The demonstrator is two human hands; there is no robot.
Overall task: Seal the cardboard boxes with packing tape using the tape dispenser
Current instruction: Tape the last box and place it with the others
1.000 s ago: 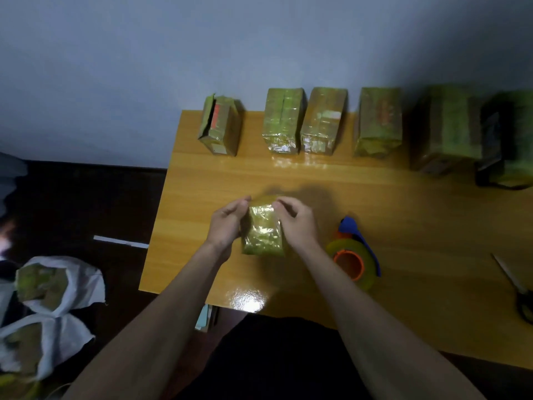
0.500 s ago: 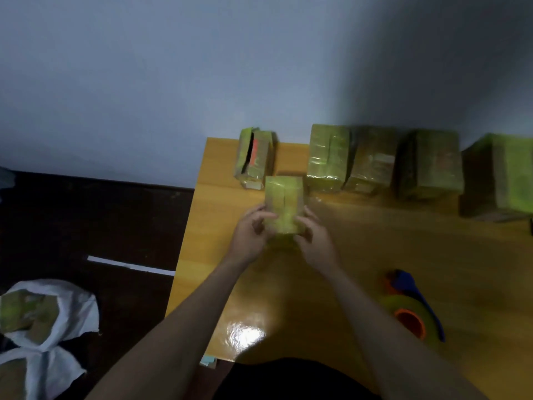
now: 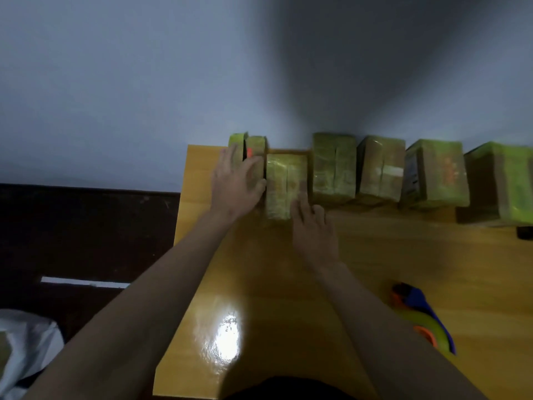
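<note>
A person's two bare hands work at a row of tape-wrapped cardboard boxes lined along the far edge of a glossy wooden table [image 3: 375, 255], against a pale wall [image 3: 129, 82]. The left hand [image 3: 235, 180] lies with fingers spread and straight over the unsealed box [image 3: 255, 145] at the table's far left corner, whose top flaps stand apart to show an orange patch; its contents cannot be made out. The right hand [image 3: 314, 226], fingers relaxed and extended, touches the near end of the taped box [image 3: 284, 186] just beside it, gripping nothing. Further right stand four more wrapped boxes: the second [image 3: 334, 166], third [image 3: 379, 168], fourth [image 3: 435, 174] and fifth [image 3: 501, 180]. The tape dispenser [image 3: 424, 321], blue-handled with an orange core, lies untouched near the table's right edge, well apart from both hands. A white bag [image 3: 26, 350] sits on the dark floor at left.
</note>
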